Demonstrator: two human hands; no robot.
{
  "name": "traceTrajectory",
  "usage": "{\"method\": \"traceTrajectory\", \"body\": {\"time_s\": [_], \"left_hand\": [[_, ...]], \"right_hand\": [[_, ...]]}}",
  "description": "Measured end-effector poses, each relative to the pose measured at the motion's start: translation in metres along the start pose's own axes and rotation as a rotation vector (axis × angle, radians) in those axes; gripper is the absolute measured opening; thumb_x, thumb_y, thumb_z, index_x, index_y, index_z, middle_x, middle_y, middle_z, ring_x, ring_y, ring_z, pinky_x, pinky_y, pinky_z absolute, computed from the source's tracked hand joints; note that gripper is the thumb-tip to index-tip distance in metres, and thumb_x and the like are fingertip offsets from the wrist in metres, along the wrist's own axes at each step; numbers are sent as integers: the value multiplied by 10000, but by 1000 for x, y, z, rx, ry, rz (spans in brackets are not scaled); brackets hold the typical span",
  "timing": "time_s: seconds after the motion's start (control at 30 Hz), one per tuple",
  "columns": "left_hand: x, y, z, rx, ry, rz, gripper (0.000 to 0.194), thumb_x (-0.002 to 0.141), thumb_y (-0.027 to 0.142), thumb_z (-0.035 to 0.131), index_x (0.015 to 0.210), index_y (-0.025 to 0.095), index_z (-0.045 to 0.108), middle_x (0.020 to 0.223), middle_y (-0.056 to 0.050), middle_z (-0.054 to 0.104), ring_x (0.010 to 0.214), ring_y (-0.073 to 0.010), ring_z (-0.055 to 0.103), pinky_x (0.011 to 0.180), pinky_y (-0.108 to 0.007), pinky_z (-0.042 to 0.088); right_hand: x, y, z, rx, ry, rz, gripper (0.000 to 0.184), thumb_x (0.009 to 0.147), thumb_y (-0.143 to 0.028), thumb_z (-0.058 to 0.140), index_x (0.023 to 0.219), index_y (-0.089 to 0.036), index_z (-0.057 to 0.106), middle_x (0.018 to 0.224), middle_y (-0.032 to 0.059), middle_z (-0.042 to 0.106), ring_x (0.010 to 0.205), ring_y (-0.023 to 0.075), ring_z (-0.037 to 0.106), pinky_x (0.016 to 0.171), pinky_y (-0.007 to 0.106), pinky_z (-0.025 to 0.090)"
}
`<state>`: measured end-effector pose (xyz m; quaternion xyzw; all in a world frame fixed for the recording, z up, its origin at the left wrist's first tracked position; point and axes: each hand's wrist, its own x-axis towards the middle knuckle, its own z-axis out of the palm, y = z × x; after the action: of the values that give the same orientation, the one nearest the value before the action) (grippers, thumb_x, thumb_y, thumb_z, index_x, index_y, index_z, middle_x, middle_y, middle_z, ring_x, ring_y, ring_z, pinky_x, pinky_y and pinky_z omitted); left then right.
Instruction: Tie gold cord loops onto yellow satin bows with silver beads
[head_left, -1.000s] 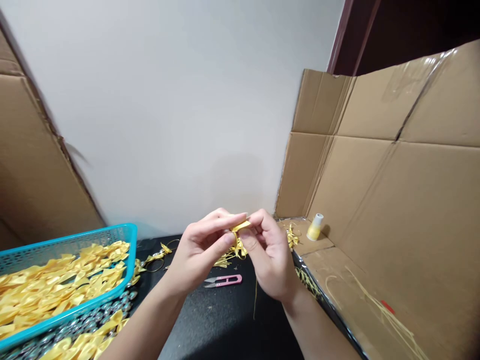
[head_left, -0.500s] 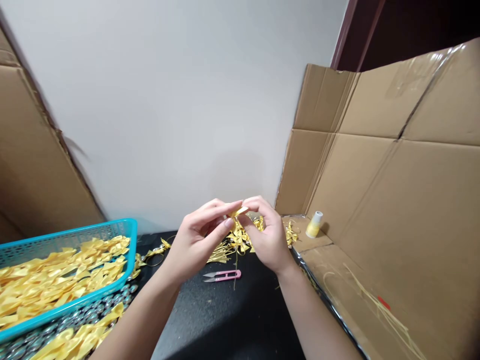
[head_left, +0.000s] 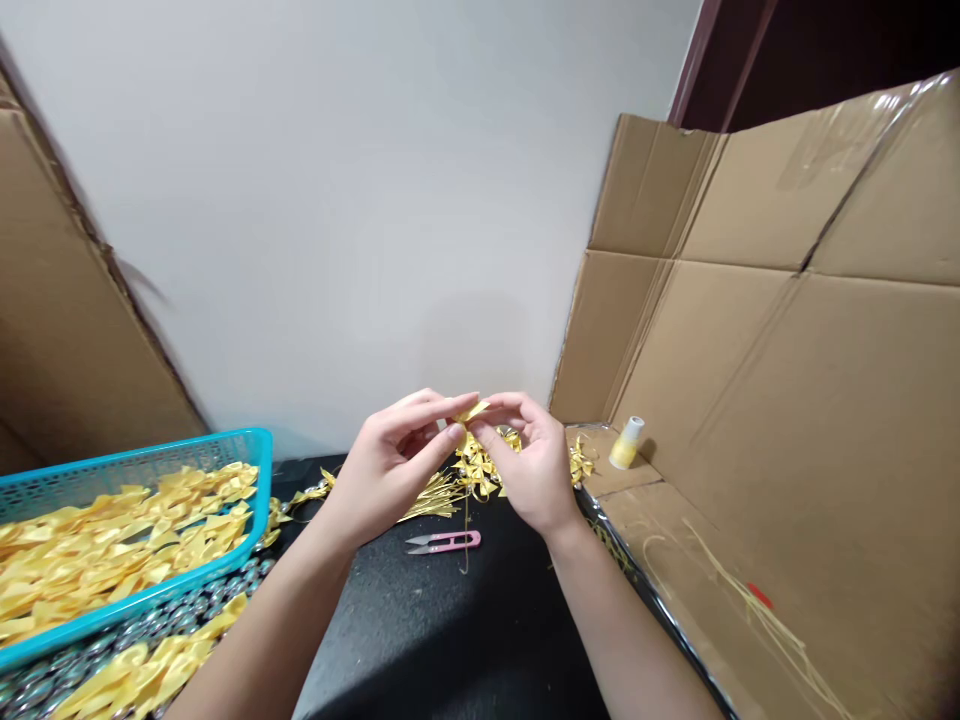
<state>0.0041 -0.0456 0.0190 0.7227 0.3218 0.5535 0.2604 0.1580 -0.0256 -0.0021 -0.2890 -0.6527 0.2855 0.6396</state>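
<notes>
Beyond the pink snips (head_left: 457,541), the left hand (head_left: 379,470) and right hand (head_left: 536,470) pinched a yellow ribbon (head_left: 472,411). The strand (head_left: 466,562) dangling by the snips could snag; a loosened pinch could drop the ribbon.

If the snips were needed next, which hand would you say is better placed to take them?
Probably the right hand: the snips lie with handle towards its side and blades pointing left, though both hands are at the ribbon.

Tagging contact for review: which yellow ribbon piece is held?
The yellow ribbon piece between the left hand and right hand, raised above the black table; the ribbons in the turquoise basket are untouched.
</notes>
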Motion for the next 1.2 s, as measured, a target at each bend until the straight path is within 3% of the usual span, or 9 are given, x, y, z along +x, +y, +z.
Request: {"method": "traceTrajectory", "body": {"time_s": [0.13,0.23,0.4,0.53,0.67,0.8,0.97,1.03,1.2], "left_hand": [[1,-4,-1,131,17,7,274,889,272,618,1134,208,725,806,-29,587,584,-97,468,485,-213,366],[1,-7,0,227,-25,53,280,909,256,591,1158,219,713,777,-16,566,551,-89,418,479,-211,340],[3,-13,2,308,-92,66,252,915,266,584,1111,225,737,713,0,538,554,-97,406,493,-218,319],[5,-24,4,269,-114,-14,285,913,311,578,1131,207,729,742,-16,570,569,-106,418,509,-227,329],[9,-41,5,318,-139,-132,335,899,381,572,1116,184,734,776,-25,603,564,-105,409,533,-241,340],[15,-61,3,396,-306,-347,391,862,354,570,1155,136,711,895,-77,719,646,-145,536,598,-262,407],[16,-88,3,348,-486,-467,280,756,284,651,961,140,776,1050,-96,770,885,-230,685,755,-295,494],[15,-96,5,332,-514,-500,258,728,271,665,923,147,782,1072,-92,767,940,-249,692,782,-303,498],[15,-102,9,285,-507,-549,300,713,279,676,964,148,774,1069,-91,768,949,-255,687,799,-315,483]], "right_hand": [[4,-3,-8,-226,70,-205,150,821,-212,681,964,-254,663,1024,42,688,1014,216,618,929,429,467],[6,-2,-11,-310,-1,-322,129,793,-212,726,904,-276,705,997,35,640,995,220,578,905,428,457],[11,8,-13,-342,-43,-346,138,811,-182,715,843,-316,722,906,11,593,874,202,522,817,387,451],[15,21,-17,-376,-138,-345,130,837,-174,682,806,-298,706,891,5,603,885,200,513,848,382,430],[17,43,-11,-343,-188,-240,109,862,-190,632,772,-247,654,905,21,618,956,207,516,904,390,415],[23,57,-11,2,-38,-88,98,893,-295,572,825,-229,599,861,22,618,848,166,561,817,333,467],[38,34,-52,429,290,-43,175,807,-368,672,809,-230,565,814,-3,590,583,75,486,498,200,401],[42,20,-73,444,369,-62,184,780,-355,701,795,-227,570,804,-17,592,564,65,497,435,175,369],[40,-5,-97,432,441,-123,157,784,-310,714,781,-209,594,764,-48,585,570,40,551,501,154,480]]}}
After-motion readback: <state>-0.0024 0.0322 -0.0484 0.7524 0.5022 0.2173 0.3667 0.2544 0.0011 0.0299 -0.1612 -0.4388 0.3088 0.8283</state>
